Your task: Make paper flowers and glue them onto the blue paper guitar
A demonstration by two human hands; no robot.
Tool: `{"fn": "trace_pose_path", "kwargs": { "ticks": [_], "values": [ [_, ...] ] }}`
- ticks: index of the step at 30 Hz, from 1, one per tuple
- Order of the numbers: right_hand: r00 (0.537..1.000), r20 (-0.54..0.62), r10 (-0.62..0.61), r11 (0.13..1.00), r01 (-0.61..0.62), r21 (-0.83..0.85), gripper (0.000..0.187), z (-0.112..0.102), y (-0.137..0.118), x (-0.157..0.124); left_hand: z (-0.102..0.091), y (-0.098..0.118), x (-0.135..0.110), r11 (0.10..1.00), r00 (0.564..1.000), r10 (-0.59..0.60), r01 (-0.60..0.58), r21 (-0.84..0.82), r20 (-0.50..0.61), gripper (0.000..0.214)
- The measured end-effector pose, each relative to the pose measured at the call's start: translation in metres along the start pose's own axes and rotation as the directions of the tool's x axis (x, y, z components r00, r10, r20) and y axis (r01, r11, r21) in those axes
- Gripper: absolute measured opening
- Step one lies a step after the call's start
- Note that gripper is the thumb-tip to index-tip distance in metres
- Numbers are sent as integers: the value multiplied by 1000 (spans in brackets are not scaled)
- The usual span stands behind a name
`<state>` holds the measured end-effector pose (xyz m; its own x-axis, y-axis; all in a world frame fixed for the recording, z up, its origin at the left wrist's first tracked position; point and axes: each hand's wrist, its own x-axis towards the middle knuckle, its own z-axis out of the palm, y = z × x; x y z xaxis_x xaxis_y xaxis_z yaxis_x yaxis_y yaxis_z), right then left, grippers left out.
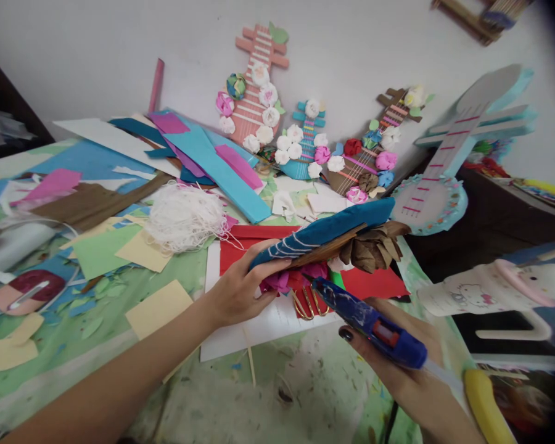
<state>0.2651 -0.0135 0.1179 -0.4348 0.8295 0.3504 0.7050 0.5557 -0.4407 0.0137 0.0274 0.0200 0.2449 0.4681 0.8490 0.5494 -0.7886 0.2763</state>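
My left hand (243,285) is wrapped round a blue paper craft instrument (326,233), held tilted above the table. White strings wrap its near end, and its underside carries brown and magenta paper flowers; a brown paper flower (374,248) shows at the right. In my right hand (398,357) is a blue hot glue gun (374,324), a clear glue stick jutting from its back. The nozzle points up and left, close to the magenta paper flower (284,280); whether they touch I cannot tell. Gold rings (309,303) show just below, near the nozzle.
Finished paper instruments with flowers, one pink (254,111), lean against the wall. A white string tangle (185,217), blue paper strips (222,163) and many paper scraps cover the left side. To the right are a white cup (472,288) and a yellow object (488,404).
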Motion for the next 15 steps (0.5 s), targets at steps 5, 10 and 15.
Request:
{"fn": "trace_pose_path", "kwargs": {
  "ticks": [5, 10, 15],
  "values": [
    [990, -107, 90, 994, -81, 79, 9, -3, 0, -22, 2, 0, -2, 997, 999, -2, 5, 71, -47, 60],
    [910, -247, 333, 934, -282, 222, 20, 4, 8, -57, 4, 0, -6, 987, 996, -42, 53, 153, -75, 53],
    [788, -364, 497, 856, -377, 353, 26, 13, 18, -87, 6, 1, -2, 980, 990, -38, 63, 190, -135, 52]
  ]
}}
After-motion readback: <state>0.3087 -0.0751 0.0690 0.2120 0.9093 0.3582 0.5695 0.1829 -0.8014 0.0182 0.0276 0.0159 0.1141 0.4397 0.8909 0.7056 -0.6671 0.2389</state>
